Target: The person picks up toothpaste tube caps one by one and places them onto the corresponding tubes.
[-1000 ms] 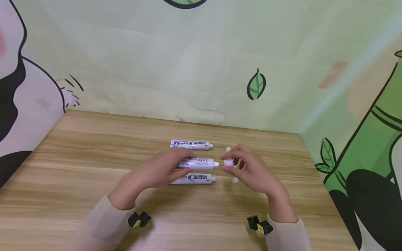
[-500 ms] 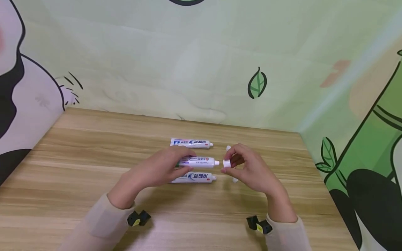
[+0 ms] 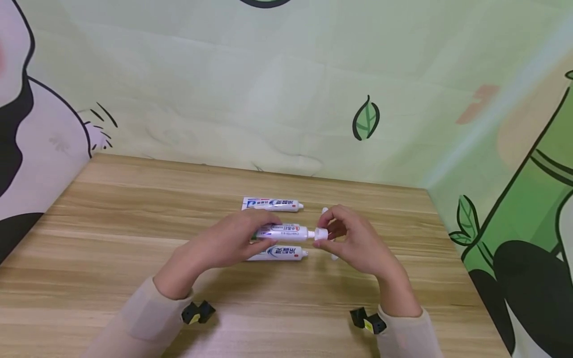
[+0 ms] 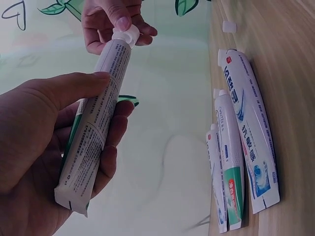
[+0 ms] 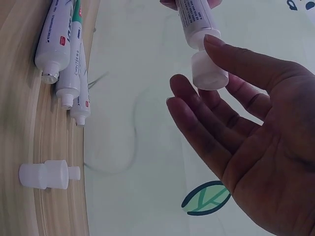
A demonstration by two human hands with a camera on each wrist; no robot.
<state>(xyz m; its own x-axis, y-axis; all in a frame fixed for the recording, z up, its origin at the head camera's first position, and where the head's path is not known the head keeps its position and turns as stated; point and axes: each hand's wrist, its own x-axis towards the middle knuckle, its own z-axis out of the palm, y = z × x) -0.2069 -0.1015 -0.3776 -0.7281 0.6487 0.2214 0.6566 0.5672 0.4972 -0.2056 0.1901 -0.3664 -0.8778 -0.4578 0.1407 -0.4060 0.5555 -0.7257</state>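
The head view is evenly and moderately bright: soft-edged shadows lie on the desk (image 3: pixel 286 308) below the left grip (image 3: pixel 230 237) and the right grip (image 3: pixel 355 242), mild sheen appears between the forearms, and a pale diagonal streak (image 3: pixel 497 104) crosses the wall (image 3: pixel 201 89) beyond and to the right of the right grip. Both wrist views are dimmer, each near grip dark against the paler wall. Small lettering on the tube (image 3: pixel 286 232) at the left grip is soft in the head view.
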